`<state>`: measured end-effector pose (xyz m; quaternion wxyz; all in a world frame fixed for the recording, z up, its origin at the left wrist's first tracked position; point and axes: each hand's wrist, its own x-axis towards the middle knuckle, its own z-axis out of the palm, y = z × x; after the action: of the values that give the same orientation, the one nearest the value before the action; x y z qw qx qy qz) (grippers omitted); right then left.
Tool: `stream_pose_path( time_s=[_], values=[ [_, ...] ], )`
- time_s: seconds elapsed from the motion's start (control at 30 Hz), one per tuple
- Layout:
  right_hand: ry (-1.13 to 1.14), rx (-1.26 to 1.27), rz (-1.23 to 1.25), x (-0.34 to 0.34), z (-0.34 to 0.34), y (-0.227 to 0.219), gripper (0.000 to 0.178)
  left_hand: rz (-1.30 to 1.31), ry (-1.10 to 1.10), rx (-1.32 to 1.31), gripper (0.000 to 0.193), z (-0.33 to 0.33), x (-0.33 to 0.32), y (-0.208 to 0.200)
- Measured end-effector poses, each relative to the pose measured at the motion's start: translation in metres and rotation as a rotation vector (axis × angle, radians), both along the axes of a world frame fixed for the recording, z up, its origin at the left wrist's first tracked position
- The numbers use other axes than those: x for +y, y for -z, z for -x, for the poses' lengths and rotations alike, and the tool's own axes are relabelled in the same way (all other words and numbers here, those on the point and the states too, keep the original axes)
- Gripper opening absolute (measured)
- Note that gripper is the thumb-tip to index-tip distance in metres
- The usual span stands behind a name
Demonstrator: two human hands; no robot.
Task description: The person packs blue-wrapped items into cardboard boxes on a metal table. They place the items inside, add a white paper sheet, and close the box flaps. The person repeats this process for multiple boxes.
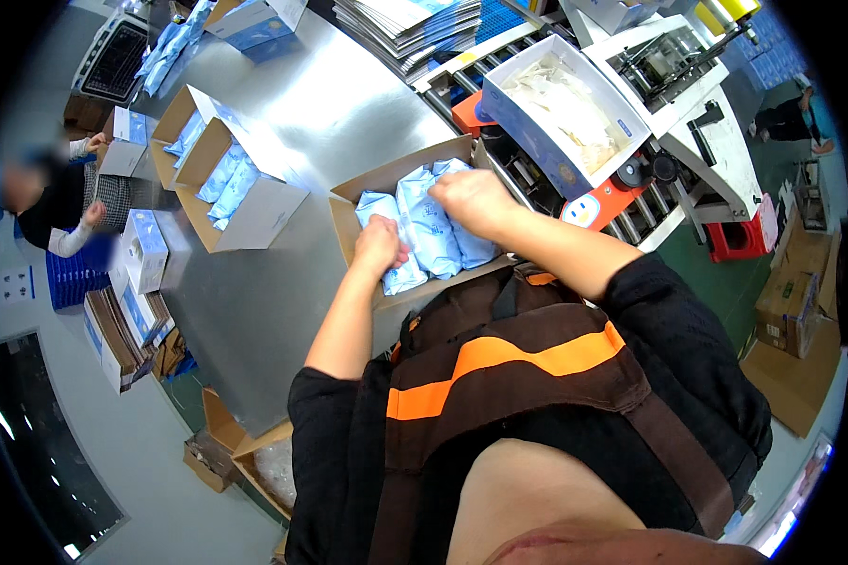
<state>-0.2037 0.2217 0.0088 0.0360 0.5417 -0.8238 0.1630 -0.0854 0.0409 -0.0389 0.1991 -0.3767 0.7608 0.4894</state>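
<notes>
An open cardboard box (344, 226) stands in front of me at the table's near edge, with several light blue pouches (429, 226) side by side in it. My left hand (380, 247) is closed, its fingers curled at the left pouch (403, 277). Over the far right part of the box, my right hand (476, 201) is closed on the upper part of a right-hand pouch (473, 249). The fingertips of the right hand are partly hidden.
More open boxes with blue pouches (228, 184) stand left on the metal table (292, 330). A white-and-blue box (575, 113) of pale packets rests by the roller conveyor (622, 226) and a machine (669, 85). Across the table, a person (47, 202) handles a box.
</notes>
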Motion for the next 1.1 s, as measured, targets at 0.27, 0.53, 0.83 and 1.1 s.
stream_pose_path(
  time_s=[0.27,0.53,0.83,1.1],
  values=[
    [-0.079,0.017,0.006,0.058,-0.016,-0.023,0.04,0.624,0.217,0.203,0.075,-0.04,0.023,-0.088],
    [0.063,-0.483,-0.09,0.052,-0.022,0.023,0.048,0.454,0.498,0.317,0.118,-0.087,0.035,-0.072],
    [-0.051,-0.535,-0.737,-0.037,0.038,-0.001,0.041,0.712,0.637,0.51,0.071,-0.022,0.005,0.005],
    [0.092,-0.025,0.03,-0.068,0.005,0.028,0.043,0.617,-0.249,0.829,0.105,-0.024,-0.003,0.065]
  ],
)
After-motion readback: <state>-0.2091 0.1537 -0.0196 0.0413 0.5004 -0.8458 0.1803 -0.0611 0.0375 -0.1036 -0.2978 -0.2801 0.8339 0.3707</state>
